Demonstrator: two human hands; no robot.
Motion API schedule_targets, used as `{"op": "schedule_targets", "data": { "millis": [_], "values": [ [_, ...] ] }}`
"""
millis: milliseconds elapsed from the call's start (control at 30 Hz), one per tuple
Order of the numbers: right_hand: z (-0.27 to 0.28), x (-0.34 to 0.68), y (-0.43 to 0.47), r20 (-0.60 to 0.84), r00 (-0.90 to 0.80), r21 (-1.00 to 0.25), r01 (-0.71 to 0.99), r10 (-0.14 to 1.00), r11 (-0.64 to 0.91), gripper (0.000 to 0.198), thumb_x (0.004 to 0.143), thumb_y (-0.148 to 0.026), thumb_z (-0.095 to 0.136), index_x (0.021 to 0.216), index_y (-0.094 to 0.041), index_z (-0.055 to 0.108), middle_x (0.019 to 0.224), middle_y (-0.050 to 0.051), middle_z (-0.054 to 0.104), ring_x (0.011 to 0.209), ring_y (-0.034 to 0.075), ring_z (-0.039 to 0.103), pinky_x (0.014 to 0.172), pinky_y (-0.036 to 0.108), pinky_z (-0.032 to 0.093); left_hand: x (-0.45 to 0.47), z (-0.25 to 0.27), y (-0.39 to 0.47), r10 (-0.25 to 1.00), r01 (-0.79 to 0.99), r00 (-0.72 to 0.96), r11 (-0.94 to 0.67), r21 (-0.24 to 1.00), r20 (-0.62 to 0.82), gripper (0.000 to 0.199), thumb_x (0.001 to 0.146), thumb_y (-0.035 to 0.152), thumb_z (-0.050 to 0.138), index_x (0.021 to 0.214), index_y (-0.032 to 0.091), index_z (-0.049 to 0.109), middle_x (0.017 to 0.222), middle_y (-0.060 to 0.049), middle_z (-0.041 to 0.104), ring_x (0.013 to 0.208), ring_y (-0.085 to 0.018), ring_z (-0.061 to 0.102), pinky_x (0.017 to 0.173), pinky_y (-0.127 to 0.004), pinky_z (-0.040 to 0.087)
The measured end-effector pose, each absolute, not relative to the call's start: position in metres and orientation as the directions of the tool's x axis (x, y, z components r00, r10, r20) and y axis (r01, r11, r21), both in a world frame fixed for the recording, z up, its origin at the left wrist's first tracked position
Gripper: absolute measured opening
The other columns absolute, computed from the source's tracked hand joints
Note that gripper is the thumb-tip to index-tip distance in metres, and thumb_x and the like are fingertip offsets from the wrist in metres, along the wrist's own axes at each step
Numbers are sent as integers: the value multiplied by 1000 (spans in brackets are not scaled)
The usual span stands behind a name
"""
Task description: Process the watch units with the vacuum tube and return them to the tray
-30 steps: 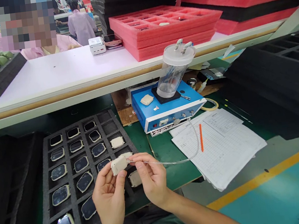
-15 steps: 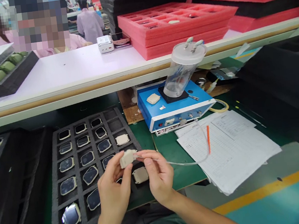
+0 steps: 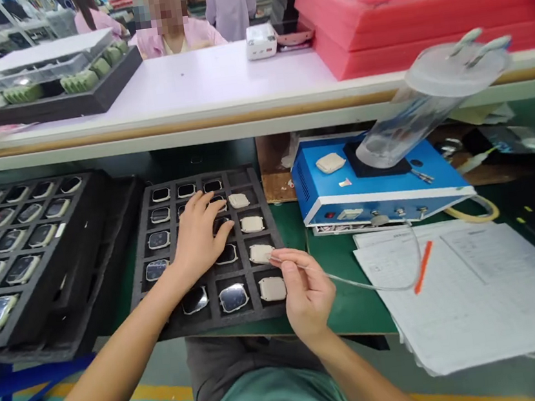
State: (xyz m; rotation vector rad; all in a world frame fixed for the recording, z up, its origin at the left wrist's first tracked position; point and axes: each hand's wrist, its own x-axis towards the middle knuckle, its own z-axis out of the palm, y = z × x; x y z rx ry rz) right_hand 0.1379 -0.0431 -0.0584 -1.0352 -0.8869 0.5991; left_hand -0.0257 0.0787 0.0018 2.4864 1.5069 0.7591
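Over the black foam tray [image 3: 217, 307] my left hand [image 3: 199, 230] reaches with its fingers spread, above the dark-faced watches in the middle columns. No object shows in it, though the space under the palm is hidden. The clear thin tube [image 3: 356, 285] is pinched near its end in my right hand [image 3: 307, 286], beside the tray's right column. Several beige watch cases lie in that column, among them a watch case [image 3: 260, 253] just left of my right fingertips and a lower one [image 3: 272, 289]. A dark-screened watch [image 3: 233, 298] sits in the front row.
A blue box [image 3: 384, 196] with knobs carries a tilted clear cylinder [image 3: 399, 122] and a beige watch case [image 3: 330, 163]. Papers [image 3: 474, 292] with an orange strip [image 3: 423, 267] lie right. Another watch tray [image 3: 54, 253] stands left. Red foam trays [image 3: 403, 34] sit on the shelf.
My left hand has let go of the beige watch case and moved to the tray's middle. A beige case now fills a formerly vacant right-column slot. My right hand still holds the tube; the view shifted left.
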Motion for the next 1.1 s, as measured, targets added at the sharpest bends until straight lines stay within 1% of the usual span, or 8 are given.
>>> {"op": "schedule_targets", "data": {
  "millis": [233, 333, 433, 600, 733, 833, 900, 1100],
  "values": [
    [-59, 137, -41, 350, 455, -920, 2, 819, 392, 17, 104, -29, 62, 101, -23, 78, 101, 8, 79, 92, 23, 77, 87, 43, 67, 2, 16, 93, 849, 821, 477, -522, 230, 226, 44, 95, 23, 65, 138, 13, 64, 145, -19, 65, 138, -36, 54, 112, -53, 46],
    [-58, 138, -39, 348, 492, -919, 10, 798, 394, 17, 103, -29, 62, 100, -22, 77, 98, 7, 78, 88, 21, 78, 82, 39, 67, 23, 12, 133, 855, 826, 479, -516, 227, 197, 27, 88, 18, 68, 114, 13, 74, 118, -17, 76, 119, -35, 65, 106, -50, 51],
    [-49, 140, -39, 374, 520, -916, 78, 768, 393, 20, 103, -28, 59, 96, -22, 76, 91, 6, 79, 84, 20, 78, 79, 34, 66, 34, 16, 145, 811, 780, 519, -578, 238, 269, 19, 92, 22, 60, 101, 16, 75, 107, -15, 77, 110, -32, 70, 106, -48, 53],
    [-36, 141, -17, 469, 472, -872, 115, 746, 476, 23, 99, -27, 57, 89, -22, 76, 87, 7, 82, 83, 20, 80, 77, 30, 66, 23, 10, 165, 695, 641, 544, -706, 302, 470, 42, 101, 52, 40, 100, 23, 70, 91, -8, 76, 105, -37, 73, 109, -61, 50],
    [-36, 139, -7, 440, 476, -881, 63, 762, 470, 20, 98, -28, 59, 93, -21, 77, 86, 7, 82, 78, 20, 81, 71, 28, 66, -14, -7, 154, 654, 640, 549, -729, 241, 520, 50, 95, 66, 42, 110, 28, 71, 105, -11, 78, 103, -48, 72, 98, -70, 53],
    [-37, 140, -18, 469, 475, -869, 98, 744, 485, 20, 99, -25, 59, 92, -21, 77, 85, 6, 81, 82, 20, 80, 77, 29, 66, -48, -8, 88, 590, 613, 643, -779, 134, 487, 35, 96, 60, 52, 115, 38, 72, 109, -2, 81, 93, -38, 77, 87, -54, 59],
    [-42, 142, -28, 456, 456, -879, 96, 764, 467, 21, 101, -23, 58, 93, -21, 78, 87, 6, 80, 84, 19, 79, 79, 31, 65, -57, -6, 33, 521, 554, 701, -828, 88, 486, 22, 95, 45, 64, 110, 33, 76, 96, -2, 83, 78, -28, 78, 74, -40, 59],
    [-58, 140, -39, 363, 441, -912, -11, 821, 409, 18, 104, -22, 59, 100, -22, 77, 95, 5, 78, 83, 18, 79, 77, 31, 67, -37, 6, -35, 722, 717, 663, -688, 109, 197, 16, 96, 20, 68, 110, 20, 76, 99, -9, 82, 85, -29, 76, 76, -39, 54]
  ]
}}
